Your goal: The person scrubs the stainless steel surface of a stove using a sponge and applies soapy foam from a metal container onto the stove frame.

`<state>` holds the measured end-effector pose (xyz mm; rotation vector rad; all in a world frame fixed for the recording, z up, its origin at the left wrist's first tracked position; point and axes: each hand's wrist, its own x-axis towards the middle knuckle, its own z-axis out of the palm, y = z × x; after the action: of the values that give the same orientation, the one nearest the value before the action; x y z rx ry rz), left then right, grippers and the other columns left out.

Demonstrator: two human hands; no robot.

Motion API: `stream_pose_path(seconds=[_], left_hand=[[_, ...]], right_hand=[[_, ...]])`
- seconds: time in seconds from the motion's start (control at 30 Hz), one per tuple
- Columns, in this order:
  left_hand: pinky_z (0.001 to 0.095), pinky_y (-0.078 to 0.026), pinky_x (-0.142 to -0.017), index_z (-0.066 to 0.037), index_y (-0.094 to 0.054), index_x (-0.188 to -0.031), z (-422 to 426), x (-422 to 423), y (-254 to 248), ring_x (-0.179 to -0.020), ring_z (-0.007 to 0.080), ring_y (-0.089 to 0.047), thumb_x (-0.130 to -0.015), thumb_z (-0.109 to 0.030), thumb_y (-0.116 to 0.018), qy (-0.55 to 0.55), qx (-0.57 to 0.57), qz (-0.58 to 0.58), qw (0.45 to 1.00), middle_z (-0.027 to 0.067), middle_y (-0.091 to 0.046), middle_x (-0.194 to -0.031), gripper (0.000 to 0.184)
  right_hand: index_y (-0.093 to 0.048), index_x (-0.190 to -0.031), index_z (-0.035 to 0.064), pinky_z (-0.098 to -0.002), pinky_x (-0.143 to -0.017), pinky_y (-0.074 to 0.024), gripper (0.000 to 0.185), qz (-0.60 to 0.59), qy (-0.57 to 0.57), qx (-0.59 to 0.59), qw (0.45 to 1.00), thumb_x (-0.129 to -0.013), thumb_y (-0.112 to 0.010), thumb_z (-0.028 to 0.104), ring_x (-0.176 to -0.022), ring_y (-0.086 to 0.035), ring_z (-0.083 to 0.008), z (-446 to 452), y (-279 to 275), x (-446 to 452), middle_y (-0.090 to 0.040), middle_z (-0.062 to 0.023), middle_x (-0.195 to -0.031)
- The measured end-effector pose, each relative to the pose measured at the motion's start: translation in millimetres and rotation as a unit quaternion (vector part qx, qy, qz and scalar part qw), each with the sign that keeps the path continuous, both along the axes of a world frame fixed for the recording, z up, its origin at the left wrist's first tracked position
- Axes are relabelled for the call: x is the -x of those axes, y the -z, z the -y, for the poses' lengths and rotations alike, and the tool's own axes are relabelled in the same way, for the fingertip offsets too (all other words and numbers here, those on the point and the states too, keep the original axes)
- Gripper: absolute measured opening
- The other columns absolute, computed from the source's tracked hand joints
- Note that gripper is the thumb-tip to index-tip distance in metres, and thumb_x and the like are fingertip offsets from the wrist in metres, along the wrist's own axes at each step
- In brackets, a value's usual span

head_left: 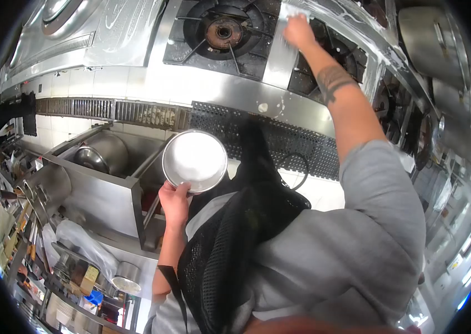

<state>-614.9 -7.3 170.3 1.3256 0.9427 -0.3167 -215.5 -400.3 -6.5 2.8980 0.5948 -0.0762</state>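
My left hand grips the rim of a round metal bowl, thumb over the edge. White, foamy-looking liquid fills much of it. Out at arm's length, my right hand is closed over the metal strip between two burners of the stove. Something pale shows by its fingers, too blurred to name. To the left of that hand lies a burner with a black grate; another burner grate sits under the right forearm. White suds streak the stove's back edge.
A perforated black mat runs along the stove front. On the left stands a steel work unit holding a large pot. Ladles and other utensils stand beyond it. A foamy steel surface lies at the upper left.
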Motion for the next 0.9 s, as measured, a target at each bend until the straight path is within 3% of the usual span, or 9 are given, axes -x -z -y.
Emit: stream_pose_path(seconds=[0.17,0.27,0.43,0.47,0.5,0.6,0.7,0.77,0.9], left_hand=[[0.034,-0.065,-0.066,0.013,-0.066,-0.103,-30.0,9.9,14.4,-0.079,0.0213,-0.073,-0.086,0.007,-0.058,0.029,0.02,-0.002,0.999,0.0171,-0.072,-0.095,0.02],[0.034,-0.065,-0.066,0.014,-0.066,-0.104,-42.3,13.0,14.7,-0.079,0.021,-0.073,-0.086,0.006,-0.057,0.056,0.015,-0.005,0.998,0.0169,-0.073,-0.095,0.021],[0.0341,-0.065,-0.068,0.014,-0.065,-0.104,-55.3,21.5,22.2,-0.08,0.0203,-0.072,-0.086,0.005,-0.057,0.071,-0.015,-0.017,0.997,0.0161,-0.073,-0.096,0.022],[0.0336,-0.065,-0.069,0.013,-0.066,-0.104,-53.7,22.5,20.5,-0.08,0.02,-0.072,-0.086,0.005,-0.058,0.07,-0.029,-0.024,0.997,0.0155,-0.073,-0.095,0.021],[0.0331,-0.064,-0.07,0.012,-0.066,-0.103,-51.8,21.9,21.1,-0.081,0.0197,-0.072,-0.086,0.005,-0.058,0.07,-0.041,-0.03,0.996,0.0149,-0.073,-0.095,0.02],[0.0318,-0.062,-0.07,0.011,-0.066,-0.102,-46.7,26.5,19.5,-0.078,0.0189,-0.072,-0.085,0.005,-0.059,0.049,-0.025,-0.024,0.998,0.0137,-0.074,-0.093,0.019],[0.0312,-0.061,-0.067,0.011,-0.067,-0.102,-48.6,34.2,25.9,-0.075,0.0186,-0.072,-0.085,0.005,-0.06,0.074,-0.023,-0.034,0.996,0.0137,-0.073,-0.093,0.019],[0.0312,-0.061,-0.065,0.011,-0.066,-0.102,-45.5,33.6,25.9,-0.073,0.0186,-0.071,-0.086,0.005,-0.059,0.082,-0.026,-0.032,0.996,0.0142,-0.073,-0.093,0.019],[0.0323,-0.063,-0.066,0.011,-0.066,-0.103,-30.8,27.7,27.4,-0.075,0.0195,-0.072,-0.086,0.006,-0.057,0.061,0.004,-0.03,0.998,0.0145,-0.073,-0.092,0.02]], right_hand=[[-0.073,-0.103,-0.0002,-0.0448,-0.107,-0.0472,0.027,-0.069,0.008,-0.104,0.992,-0.082,-0.061,0.012,-0.124,-0.054,-0.034,-36.7,-21.4,160.0,-0.069,-0.0189,-0.111],[-0.072,-0.108,0.0028,-0.0428,-0.107,-0.0481,0.03,-0.055,0.006,-0.084,0.995,-0.082,-0.061,0.011,-0.125,-0.054,-0.0337,-36.6,-29.5,168.2,-0.067,-0.0184,-0.114],[-0.067,-0.11,0.0004,-0.0489,-0.099,-0.0501,0.031,-0.007,0.031,-0.037,0.999,-0.083,-0.056,0.011,-0.111,-0.059,-0.0394,-0.4,-4.9,12.9,-0.064,-0.0244,-0.112],[-0.068,-0.107,0.0001,-0.0492,-0.098,-0.0506,0.031,0.025,-0.006,0.007,1.0,-0.08,-0.059,0.011,-0.112,-0.059,-0.0393,30.6,38.7,-38.5,-0.064,-0.0243,-0.109],[-0.075,-0.087,-0.0026,-0.0456,-0.089,-0.0558,0.021,0.01,0.066,0.002,0.998,-0.08,-0.064,0.013,-0.101,-0.07,-0.0375,25.0,26.2,-41.1,-0.071,-0.0278,-0.099],[-0.075,-0.09,-0.0028,-0.0447,-0.092,-0.0549,0.023,-0.029,0.086,-0.065,0.994,-0.078,-0.067,0.016,-0.101,-0.07,-0.038,24.8,5.1,-30.5,-0.072,-0.0263,-0.101],[-0.068,-0.114,-0.0013,-0.049,-0.1,-0.0498,0.039,-0.043,-0.02,-0.023,0.999,-0.077,-0.063,0.01,-0.116,-0.059,-0.0396,13.6,-12.6,20.2,-0.063,-0.0269,-0.115],[-0.07,-0.108,-0.0038,-0.0473,-0.103,-0.0485,0.033,0.035,-0.111,-0.079,0.99,-0.081,-0.056,0.008,-0.116,-0.059,-0.038,16.6,-12.7,42.4,-0.067,-0.0234,-0.114],[-0.069,-0.115,0.0006,-0.0494,-0.102,-0.049,0.037,-0.036,0.015,-0.089,0.995,-0.08,-0.06,0.01,-0.12,-0.058,-0.0388,25.5,-3.6,-29.2,-0.061,-0.025,-0.123]])
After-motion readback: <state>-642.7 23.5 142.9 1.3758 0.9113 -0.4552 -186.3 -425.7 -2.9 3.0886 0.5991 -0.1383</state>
